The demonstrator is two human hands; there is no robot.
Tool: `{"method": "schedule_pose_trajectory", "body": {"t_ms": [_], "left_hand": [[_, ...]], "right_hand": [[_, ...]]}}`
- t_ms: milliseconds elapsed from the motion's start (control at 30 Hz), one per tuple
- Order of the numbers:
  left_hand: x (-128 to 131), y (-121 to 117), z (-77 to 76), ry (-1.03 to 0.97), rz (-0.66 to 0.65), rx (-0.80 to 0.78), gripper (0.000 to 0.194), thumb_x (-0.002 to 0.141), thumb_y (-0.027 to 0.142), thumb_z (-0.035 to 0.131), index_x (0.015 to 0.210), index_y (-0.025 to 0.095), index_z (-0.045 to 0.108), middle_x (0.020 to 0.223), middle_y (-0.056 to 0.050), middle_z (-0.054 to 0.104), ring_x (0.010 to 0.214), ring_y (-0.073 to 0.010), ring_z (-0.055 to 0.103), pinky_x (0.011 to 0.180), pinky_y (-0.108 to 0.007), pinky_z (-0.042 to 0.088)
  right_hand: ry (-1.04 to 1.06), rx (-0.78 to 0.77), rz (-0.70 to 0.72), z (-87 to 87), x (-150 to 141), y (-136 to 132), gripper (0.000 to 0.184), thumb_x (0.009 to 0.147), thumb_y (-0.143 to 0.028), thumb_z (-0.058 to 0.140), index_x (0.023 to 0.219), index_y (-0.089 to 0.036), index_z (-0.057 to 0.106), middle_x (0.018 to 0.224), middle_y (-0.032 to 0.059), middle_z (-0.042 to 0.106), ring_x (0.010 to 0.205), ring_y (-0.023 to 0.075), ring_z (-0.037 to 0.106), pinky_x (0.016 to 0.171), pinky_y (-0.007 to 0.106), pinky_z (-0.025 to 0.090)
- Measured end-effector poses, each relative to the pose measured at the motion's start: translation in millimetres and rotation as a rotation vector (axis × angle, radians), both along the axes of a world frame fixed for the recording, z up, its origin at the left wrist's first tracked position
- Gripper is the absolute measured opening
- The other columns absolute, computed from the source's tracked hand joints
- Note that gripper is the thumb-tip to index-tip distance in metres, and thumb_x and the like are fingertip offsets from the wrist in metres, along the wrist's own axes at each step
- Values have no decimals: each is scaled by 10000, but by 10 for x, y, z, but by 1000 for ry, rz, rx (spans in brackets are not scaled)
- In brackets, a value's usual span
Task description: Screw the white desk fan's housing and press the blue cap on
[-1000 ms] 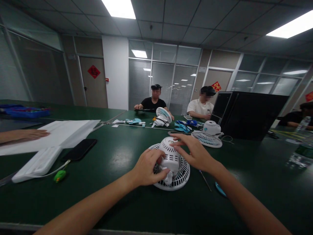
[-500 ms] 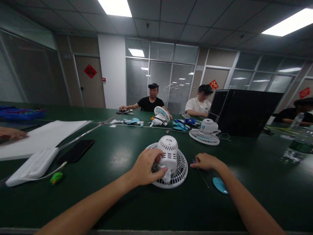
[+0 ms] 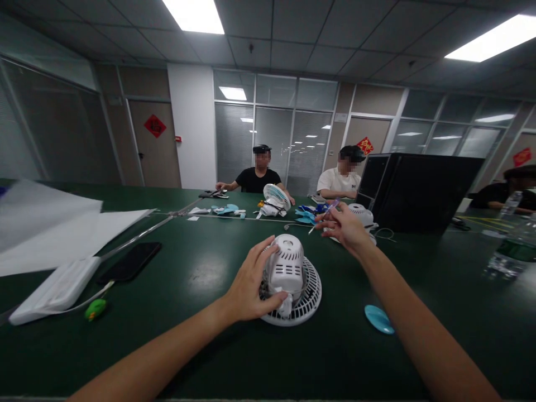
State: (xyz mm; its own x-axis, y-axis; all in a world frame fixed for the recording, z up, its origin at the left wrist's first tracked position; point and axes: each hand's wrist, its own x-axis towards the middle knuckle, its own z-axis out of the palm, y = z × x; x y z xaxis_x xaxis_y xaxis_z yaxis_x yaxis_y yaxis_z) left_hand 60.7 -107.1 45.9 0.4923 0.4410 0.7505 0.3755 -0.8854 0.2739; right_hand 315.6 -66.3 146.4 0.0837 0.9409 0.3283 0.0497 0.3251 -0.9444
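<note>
A small white fan (image 3: 293, 279) lies grille-down on the green table (image 3: 201, 335), its motor housing pointing up. My left hand (image 3: 251, 287) is wrapped round the housing's left side and holds it. My right hand (image 3: 345, 226) is raised above the table beyond the fan, fingers pinched on a thin screwdriver (image 3: 324, 215) with a purple handle. A light blue fan blade piece (image 3: 379, 319) lies on the table to the right of the fan.
A second white fan (image 3: 362, 220) sits behind my right hand beside a black box (image 3: 422, 192). A black phone (image 3: 129, 261), a white flat part (image 3: 54, 290) and a green object (image 3: 95, 309) lie at left. Two people sit across the table. Water bottles (image 3: 508, 251) stand at right.
My right hand left the fan housing, went down to the table at the right, took the screwdriver and lifted it up and away. White sheets rose at left.
</note>
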Motion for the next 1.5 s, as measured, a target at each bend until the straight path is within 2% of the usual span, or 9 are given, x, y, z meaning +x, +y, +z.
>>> {"method": "schedule_pose_trajectory", "body": {"t_ms": [100,167,333,400,500,633,900,1233,1500], "left_hand": [[6,18,-1,28,-49,-31,838,801,368,657,1483,236,188,1570,-180,220,1433,-366,267,1136,-584,288],[7,26,12,32,-60,-38,863,787,365,672,1490,238,187,1558,-178,249,1422,-365,290,1137,-581,295],[5,90,112,52,-47,-35,897,704,442,743,1453,246,289,1462,-162,337,1341,-369,366,1104,-563,341],[27,144,184,41,-48,-15,767,708,457,726,1368,234,405,1370,-149,399,1274,-354,413,1063,-543,382],[106,231,287,-1,-40,14,450,769,420,651,1149,201,551,1184,-118,476,1135,-305,481,997,-497,426],[242,296,291,-27,-77,25,307,796,348,646,1048,191,568,1154,-112,482,1133,-288,491,997,-476,423],[284,286,118,-151,-86,5,315,800,323,640,1067,208,521,1154,-114,488,1229,-297,471,1038,-486,402],[292,296,106,-220,-116,22,367,768,322,681,1062,213,490,1137,-107,503,1215,-319,489,1004,-483,415],[288,286,115,-223,-126,22,351,778,318,676,1059,209,498,1138,-105,500,1196,-307,485,1004,-477,416]], "right_hand": [[-17,166,40,175,-325,-80,355,870,-514,527,1041,-274,328,660,-50,655,498,136,653,413,214,462],[-85,314,50,201,-497,-147,386,880,-565,510,1048,-277,314,616,-60,628,424,122,614,385,215,431],[-137,517,137,-15,-733,-251,444,875,-646,470,1064,-282,299,543,-101,565,327,96,511,337,212,379],[-141,529,178,-127,-780,-255,436,882,-646,458,1067,-283,306,536,-105,558,316,87,480,326,204,351],[-94,527,161,-201,-806,-235,435,889,-649,440,1087,-284,310,533,-109,547,313,78,453,325,201,330],[18,499,50,-153,-738,-148,437,897,-650,414,1103,-281,306,506,-126,523,293,71,411,319,201,292],[-37,463,45,-177,-646,-23,428,889,-638,455,1069,-278,312,495,-132,531,294,70,429,323,196,290],[-117,522,152,-194,-713,-80,412,911,-592,467,1083,-252,311,496,-129,550,290,68,454,302,162,317],[-201,549,162,-246,-728,-67,373,941,-552,444,1123,-250,324,520,-120,553,297,58,450,316,161,316]]}}
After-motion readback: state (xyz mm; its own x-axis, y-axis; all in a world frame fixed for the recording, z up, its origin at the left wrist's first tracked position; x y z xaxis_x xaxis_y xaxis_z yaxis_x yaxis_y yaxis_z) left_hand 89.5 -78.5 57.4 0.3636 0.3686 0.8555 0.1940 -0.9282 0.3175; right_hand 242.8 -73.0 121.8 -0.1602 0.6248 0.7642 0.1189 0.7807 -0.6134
